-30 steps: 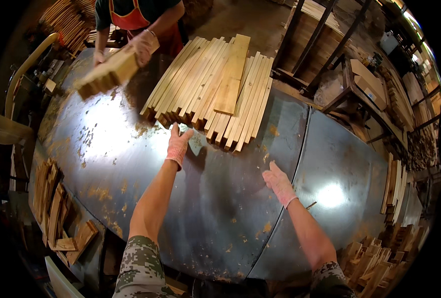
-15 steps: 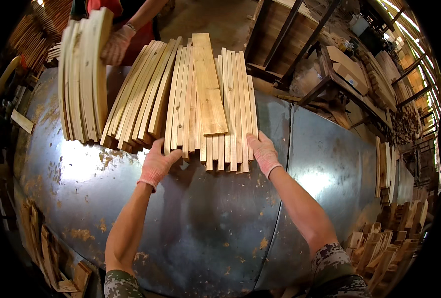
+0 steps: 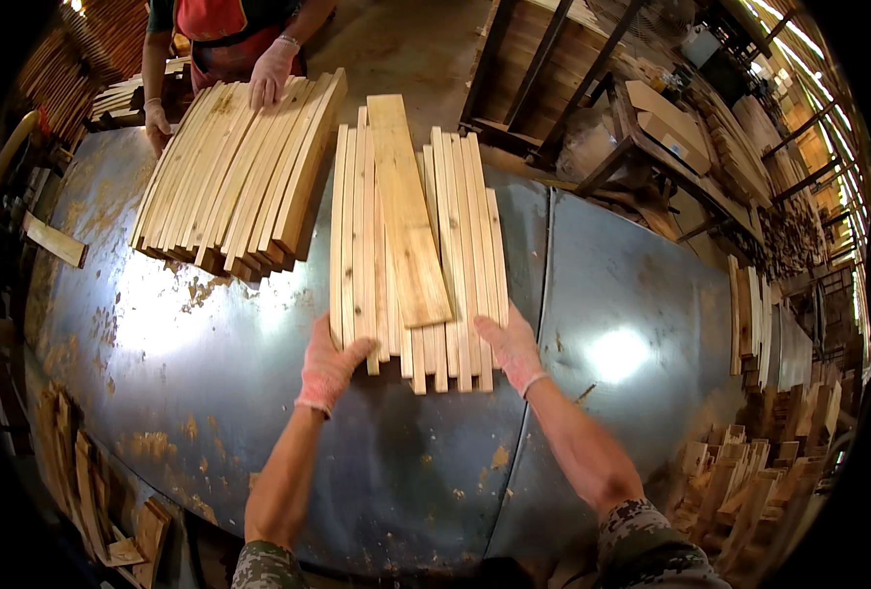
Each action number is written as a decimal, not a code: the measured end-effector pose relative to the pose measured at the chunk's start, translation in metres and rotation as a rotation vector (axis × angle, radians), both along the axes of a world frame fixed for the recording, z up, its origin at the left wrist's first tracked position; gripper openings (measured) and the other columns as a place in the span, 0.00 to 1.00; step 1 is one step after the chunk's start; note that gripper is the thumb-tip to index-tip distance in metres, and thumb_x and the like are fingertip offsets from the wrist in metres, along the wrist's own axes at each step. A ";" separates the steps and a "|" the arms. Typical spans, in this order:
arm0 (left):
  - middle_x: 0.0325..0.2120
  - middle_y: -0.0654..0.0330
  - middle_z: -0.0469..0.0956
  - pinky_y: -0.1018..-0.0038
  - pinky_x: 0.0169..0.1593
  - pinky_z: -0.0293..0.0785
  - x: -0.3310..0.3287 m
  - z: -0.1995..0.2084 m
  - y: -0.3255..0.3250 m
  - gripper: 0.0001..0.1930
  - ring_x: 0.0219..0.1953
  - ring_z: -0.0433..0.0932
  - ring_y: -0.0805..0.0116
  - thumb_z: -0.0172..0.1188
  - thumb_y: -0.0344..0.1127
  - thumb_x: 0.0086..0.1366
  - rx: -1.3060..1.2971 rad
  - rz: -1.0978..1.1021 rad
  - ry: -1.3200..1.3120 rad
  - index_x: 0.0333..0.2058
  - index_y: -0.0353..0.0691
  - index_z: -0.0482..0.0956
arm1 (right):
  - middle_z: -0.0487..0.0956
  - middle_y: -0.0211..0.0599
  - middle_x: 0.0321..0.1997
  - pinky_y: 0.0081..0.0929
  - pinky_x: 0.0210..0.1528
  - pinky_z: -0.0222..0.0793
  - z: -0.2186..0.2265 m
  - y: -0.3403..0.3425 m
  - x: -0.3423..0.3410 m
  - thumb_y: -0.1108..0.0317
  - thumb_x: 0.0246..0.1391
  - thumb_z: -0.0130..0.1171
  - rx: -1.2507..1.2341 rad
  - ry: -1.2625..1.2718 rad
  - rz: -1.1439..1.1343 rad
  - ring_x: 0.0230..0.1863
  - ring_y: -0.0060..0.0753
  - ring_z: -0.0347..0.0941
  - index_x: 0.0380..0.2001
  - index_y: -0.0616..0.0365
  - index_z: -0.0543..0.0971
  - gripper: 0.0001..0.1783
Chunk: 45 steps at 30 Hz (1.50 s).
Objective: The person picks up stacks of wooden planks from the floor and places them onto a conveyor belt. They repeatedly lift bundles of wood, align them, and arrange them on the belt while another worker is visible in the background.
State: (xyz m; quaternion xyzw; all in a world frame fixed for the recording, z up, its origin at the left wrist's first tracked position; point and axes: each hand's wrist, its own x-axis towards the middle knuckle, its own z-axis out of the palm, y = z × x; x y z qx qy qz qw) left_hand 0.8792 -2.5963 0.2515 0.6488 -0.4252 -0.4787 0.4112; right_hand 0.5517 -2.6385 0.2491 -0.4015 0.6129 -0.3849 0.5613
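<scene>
A bundle of long, narrow wooden strips (image 3: pixel 467 245) lies side by side on the metal table, their near ends uneven. One wider board (image 3: pixel 406 216) rests slantwise on top of them. My left hand (image 3: pixel 329 363), in a pinkish work glove, grips the bundle's near left corner, thumb over the strips. At the near right corner my right hand (image 3: pixel 510 346), gloved alike, presses in from the side with its thumb on top. Between them the hands squeeze the bundle; the fingers underneath are hidden.
Left of my bundle sits another stack of strips (image 3: pixel 229 167), with a co-worker's gloved hand (image 3: pixel 273 74) on it. The metal table (image 3: pixel 642 294) has a seam on the right. Wood offcuts (image 3: pixel 750 481) pile at lower right; a wooden-topped bench (image 3: pixel 671 137) stands beyond.
My hands and the strip bundle have come nearer to me, away from the left stack. The co-worker has set the raised strips down against that stack.
</scene>
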 end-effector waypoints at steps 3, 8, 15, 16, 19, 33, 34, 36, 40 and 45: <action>0.55 0.48 0.82 0.64 0.61 0.78 -0.026 0.016 0.092 0.47 0.56 0.81 0.60 0.82 0.43 0.56 0.066 0.011 -0.053 0.69 0.33 0.66 | 0.83 0.40 0.57 0.30 0.58 0.75 0.020 0.087 -0.020 0.63 0.66 0.68 0.063 0.041 0.014 0.54 0.30 0.78 0.67 0.60 0.72 0.30; 0.56 0.48 0.81 0.63 0.62 0.77 -0.086 0.032 0.282 0.48 0.56 0.81 0.57 0.83 0.43 0.54 0.209 0.075 -0.008 0.69 0.33 0.65 | 0.83 0.42 0.59 0.32 0.62 0.74 0.066 0.251 -0.075 0.61 0.66 0.67 0.105 0.282 0.131 0.58 0.32 0.78 0.69 0.60 0.70 0.33; 0.61 0.41 0.74 0.55 0.63 0.75 -0.089 0.043 0.463 0.43 0.58 0.79 0.44 0.72 0.52 0.62 0.195 -0.396 -0.339 0.69 0.35 0.66 | 0.82 0.53 0.60 0.42 0.62 0.74 0.077 0.369 -0.164 0.43 0.66 0.59 0.262 0.408 0.539 0.60 0.52 0.80 0.66 0.58 0.75 0.36; 0.62 0.38 0.71 0.53 0.62 0.75 -0.092 0.039 0.463 0.43 0.57 0.78 0.41 0.69 0.54 0.63 0.131 -0.418 -0.580 0.69 0.36 0.66 | 0.85 0.51 0.55 0.41 0.59 0.75 0.063 0.373 -0.163 0.48 0.67 0.59 0.183 0.469 0.521 0.55 0.48 0.82 0.64 0.57 0.76 0.31; 0.68 0.41 0.65 0.54 0.61 0.76 -0.093 0.014 0.453 0.41 0.57 0.78 0.48 0.69 0.48 0.66 -0.011 -0.199 -0.938 0.73 0.44 0.63 | 0.86 0.50 0.52 0.40 0.54 0.77 0.032 0.368 -0.130 0.44 0.65 0.62 0.169 0.559 0.390 0.51 0.46 0.84 0.57 0.60 0.82 0.31; 0.49 0.61 0.77 0.70 0.42 0.79 -0.112 0.086 0.577 0.44 0.42 0.78 0.71 0.75 0.25 0.57 0.179 0.566 0.611 0.69 0.51 0.63 | 0.87 0.34 0.44 0.32 0.46 0.77 0.084 0.431 -0.048 0.54 0.66 0.67 0.252 0.009 0.451 0.42 0.26 0.81 0.48 0.70 0.86 0.25; 0.49 0.62 0.76 0.71 0.42 0.79 -0.099 0.092 0.591 0.46 0.43 0.77 0.71 0.76 0.25 0.57 0.141 0.586 0.596 0.71 0.52 0.62 | 0.86 0.34 0.46 0.31 0.47 0.78 0.070 0.439 -0.035 0.55 0.67 0.66 0.226 -0.013 0.446 0.43 0.27 0.80 0.51 0.69 0.85 0.24; 0.52 0.62 0.75 0.71 0.44 0.78 -0.055 0.123 0.613 0.51 0.45 0.76 0.70 0.78 0.26 0.55 0.043 0.599 0.561 0.75 0.53 0.58 | 0.85 0.36 0.47 0.29 0.48 0.78 0.062 0.451 0.006 0.56 0.68 0.66 0.183 -0.095 0.434 0.43 0.28 0.80 0.54 0.69 0.83 0.25; 0.57 0.60 0.71 0.71 0.42 0.78 -0.002 0.179 0.699 0.55 0.44 0.75 0.70 0.78 0.26 0.54 -0.177 0.718 0.674 0.77 0.51 0.56 | 0.85 0.39 0.47 0.31 0.46 0.78 0.139 0.489 0.085 0.53 0.68 0.66 0.111 0.036 0.574 0.43 0.30 0.80 0.55 0.72 0.80 0.28; 0.55 0.60 0.73 0.72 0.39 0.77 -0.003 0.240 0.805 0.55 0.41 0.75 0.73 0.78 0.28 0.56 -0.386 0.909 0.540 0.78 0.49 0.54 | 0.85 0.37 0.44 0.29 0.44 0.76 0.224 0.543 0.156 0.51 0.64 0.68 -0.077 0.003 0.884 0.40 0.29 0.79 0.52 0.72 0.82 0.30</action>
